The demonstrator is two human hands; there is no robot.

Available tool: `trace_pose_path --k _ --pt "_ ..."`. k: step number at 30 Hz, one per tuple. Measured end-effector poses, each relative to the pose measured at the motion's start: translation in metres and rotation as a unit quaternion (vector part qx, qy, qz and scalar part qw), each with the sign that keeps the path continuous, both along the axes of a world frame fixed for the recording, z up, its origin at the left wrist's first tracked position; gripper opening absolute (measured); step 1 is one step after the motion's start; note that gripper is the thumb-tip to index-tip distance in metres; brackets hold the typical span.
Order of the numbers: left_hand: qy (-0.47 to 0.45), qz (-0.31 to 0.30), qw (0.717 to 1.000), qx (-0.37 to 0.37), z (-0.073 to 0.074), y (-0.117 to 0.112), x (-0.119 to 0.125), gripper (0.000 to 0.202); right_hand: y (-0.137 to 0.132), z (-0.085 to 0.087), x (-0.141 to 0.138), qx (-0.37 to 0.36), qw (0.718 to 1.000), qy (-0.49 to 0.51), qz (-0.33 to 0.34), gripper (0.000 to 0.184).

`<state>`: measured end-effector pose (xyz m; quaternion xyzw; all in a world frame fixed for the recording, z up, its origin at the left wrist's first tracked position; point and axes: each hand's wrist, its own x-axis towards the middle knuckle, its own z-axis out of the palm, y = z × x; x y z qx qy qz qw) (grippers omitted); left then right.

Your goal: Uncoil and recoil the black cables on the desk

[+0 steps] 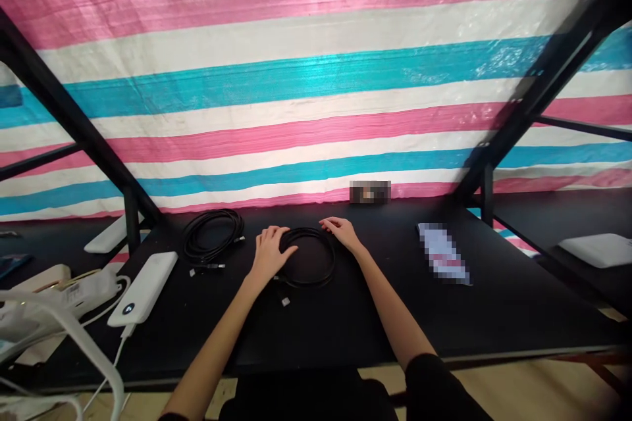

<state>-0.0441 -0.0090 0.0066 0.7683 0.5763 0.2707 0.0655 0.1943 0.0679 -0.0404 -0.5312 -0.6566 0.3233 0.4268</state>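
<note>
A black cable (pixel 330 270) lies wound in a loose round coil on the black table, in front of me. My left hand (pixel 270 251) grips the left side of this coil, thumb over its inner edge and fingers curled at its upper left. At the coil's upper right, my right hand (pixel 340 231) has its fingers drawn together in a pinch on the cable; the exact contact is small to see. One plug (pixel 285 302) of the cable rests just below the coil. To the left lies a second coiled black cable (pixel 190 250), its connector ends loose beside it.
A white power bank (pixel 143 289) with a white cord lies at left, near a white power strip (pixel 81 296) and a white curved tube (pixel 93 348). A blurred phone-like item (pixel 443 253) is at right, a small dark box (pixel 370 192) at the back. Black frame bars (pixel 523 105) slope on both sides.
</note>
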Motion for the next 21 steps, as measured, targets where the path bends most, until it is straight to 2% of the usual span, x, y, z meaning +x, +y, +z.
trace_pose_path --k 3,7,12,17,21 --pt "-0.04 0.08 0.994 -0.068 -0.019 0.011 -0.014 0.044 -0.008 0.004 -0.006 0.006 0.998 -0.06 0.007 0.028" --pt "-0.089 0.064 0.99 -0.091 -0.033 0.014 -0.02 0.034 -0.013 0.006 -0.015 0.009 0.993 -0.119 0.015 0.026" --pt "-0.139 0.032 0.985 -0.096 -0.03 0.012 -0.02 0.015 -0.014 0.004 -0.019 0.001 0.989 -0.145 0.0 0.028" --pt "-0.2 0.036 0.978 -0.046 -0.019 0.012 -0.023 0.024 -0.014 0.006 -0.019 -0.019 0.99 -0.136 -0.004 0.043" --pt "-0.26 0.038 0.965 0.017 -0.017 0.012 -0.023 0.025 -0.013 0.009 -0.018 -0.037 0.993 -0.114 0.025 0.056"
